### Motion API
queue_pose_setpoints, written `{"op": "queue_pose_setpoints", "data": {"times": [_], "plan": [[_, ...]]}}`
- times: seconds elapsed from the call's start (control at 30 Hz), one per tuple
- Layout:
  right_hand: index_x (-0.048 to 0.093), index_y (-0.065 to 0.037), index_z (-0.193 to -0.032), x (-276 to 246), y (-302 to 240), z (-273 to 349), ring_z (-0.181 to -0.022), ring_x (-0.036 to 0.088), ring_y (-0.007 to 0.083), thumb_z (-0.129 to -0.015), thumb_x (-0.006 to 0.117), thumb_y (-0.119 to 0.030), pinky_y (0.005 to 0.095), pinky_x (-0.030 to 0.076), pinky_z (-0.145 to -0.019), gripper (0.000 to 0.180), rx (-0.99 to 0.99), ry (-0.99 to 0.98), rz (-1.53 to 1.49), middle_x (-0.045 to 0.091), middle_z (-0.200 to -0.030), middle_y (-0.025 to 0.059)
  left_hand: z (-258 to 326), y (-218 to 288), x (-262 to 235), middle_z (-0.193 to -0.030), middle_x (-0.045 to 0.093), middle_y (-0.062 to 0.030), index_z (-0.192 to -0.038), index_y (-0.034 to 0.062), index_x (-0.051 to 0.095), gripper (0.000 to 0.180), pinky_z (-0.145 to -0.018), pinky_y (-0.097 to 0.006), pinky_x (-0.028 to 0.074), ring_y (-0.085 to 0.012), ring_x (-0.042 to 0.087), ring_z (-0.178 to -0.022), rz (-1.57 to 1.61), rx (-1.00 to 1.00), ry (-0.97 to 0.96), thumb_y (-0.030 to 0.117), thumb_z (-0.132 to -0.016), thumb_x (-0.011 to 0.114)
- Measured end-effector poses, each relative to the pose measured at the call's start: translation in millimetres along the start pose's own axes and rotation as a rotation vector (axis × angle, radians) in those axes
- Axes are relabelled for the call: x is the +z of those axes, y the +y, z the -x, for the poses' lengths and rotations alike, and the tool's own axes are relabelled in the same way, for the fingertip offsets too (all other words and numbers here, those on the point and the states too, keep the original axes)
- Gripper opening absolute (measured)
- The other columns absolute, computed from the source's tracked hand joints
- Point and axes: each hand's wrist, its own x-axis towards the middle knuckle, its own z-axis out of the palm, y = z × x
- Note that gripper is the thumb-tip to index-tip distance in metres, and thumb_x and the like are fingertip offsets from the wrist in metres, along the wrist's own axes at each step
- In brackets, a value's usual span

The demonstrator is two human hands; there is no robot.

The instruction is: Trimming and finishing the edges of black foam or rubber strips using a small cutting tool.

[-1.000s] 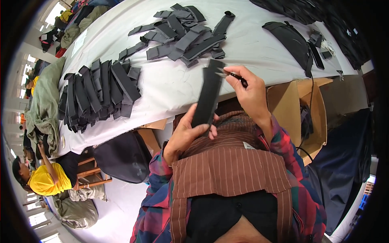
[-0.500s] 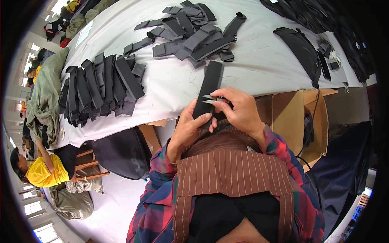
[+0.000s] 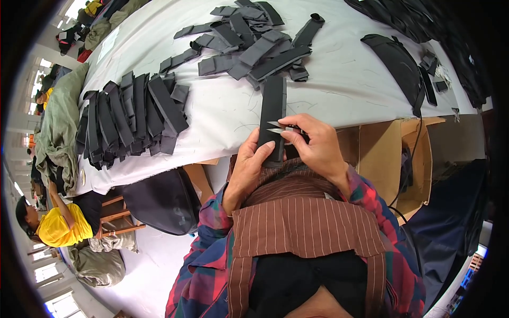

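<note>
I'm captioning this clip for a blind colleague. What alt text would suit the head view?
Seen from above, a person's left hand holds a long black fabric strip while the right hand works small metal snips at its edge. Beyond, a white table carries a neat row of black strips and a loose pile.

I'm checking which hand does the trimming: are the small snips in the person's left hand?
No: the snips sit in the right hand, while the left hand holds the black strip.
</note>
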Motion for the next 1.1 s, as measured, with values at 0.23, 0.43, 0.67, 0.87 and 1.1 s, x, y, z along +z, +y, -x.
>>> {"op": "queue_pose_setpoints", "data": {"times": [0.23, 0.43, 0.67, 0.87, 1.1], "plan": [[0.067, -0.004, -0.094, -12, 11, -7, -0.067, 0.063, 0.0222, -0.081, 0.063, -0.004, 0.0283, 0.048, -0.061, 0.013, -0.006, 0.006, 0.109, 0.065, -0.081, 0.0115, -1, 7, 3, -0.106, 0.063, -0.0101, -0.12, -0.0008, 0.051, 0.03, -0.077, -0.025, 0.051, -0.0115, 0.061, -0.084, -0.006, -0.052, 0.0, 0.006, -0.091, 0.048], [0.066, -0.008, -0.093, -21, 14, 2, -0.071, 0.062, 0.0264, -0.079, 0.066, -0.01, 0.033, 0.047, -0.06, 0.014, -0.047, 0.001, 0.115, 0.065, -0.08, 0.0076, -3, 6, -3, -0.106, 0.064, -0.0114, -0.117, -0.0011, 0.052, 0.028, -0.076, -0.027, 0.052, -0.0135, 0.062, -0.083, 0.08, 0.001, 0.056, 0.006, -0.091, 0.049], [0.067, -0.005, -0.094, -13, 16, 5, -0.068, 0.061, 0.0228, -0.078, 0.067, -0.005, 0.0308, 0.047, -0.06, 0.016, -0.09, -0.014, 0.101, 0.064, -0.079, 0.0091, -3, 5, -2, -0.105, 0.063, -0.0134, -0.117, -0.0014, 0.051, 0.028, -0.074, -0.03, 0.054, -0.0172, 0.064, -0.081, 0.114, -0.012, 0.023, 0.006, -0.091, 0.049], [0.066, -0.004, -0.095, -14, 19, 7, -0.069, 0.061, 0.0189, -0.083, 0.063, -0.005, 0.0274, 0.046, -0.062, 0.012, 0.034, 0.021, 0.117, 0.065, -0.079, 0.0085, -2, 8, 0, -0.117, 0.057, -0.0152, -0.125, -0.0024, 0.045, 0.045, -0.08, -0.033, 0.053, -0.0217, 0.064, -0.088, 0.1, -0.069, -0.061, -0.006, -0.08, 0.051], [0.066, -0.005, -0.097, -18, 19, 10, -0.067, 0.063, 0.0159, -0.083, 0.066, -0.008, 0.026, 0.047, -0.062, 0.014, 0.172, 0.087, -0.148, 0.067, -0.084, 0.0101, 0, 13, 5, -0.129, 0.046, -0.0121, -0.134, 0.0001, 0.034, 0.063, -0.089, -0.034, 0.047, -0.0222, 0.06, -0.099, 0.018, -0.023, -0.227, -0.01, -0.076, 0.054]]}}
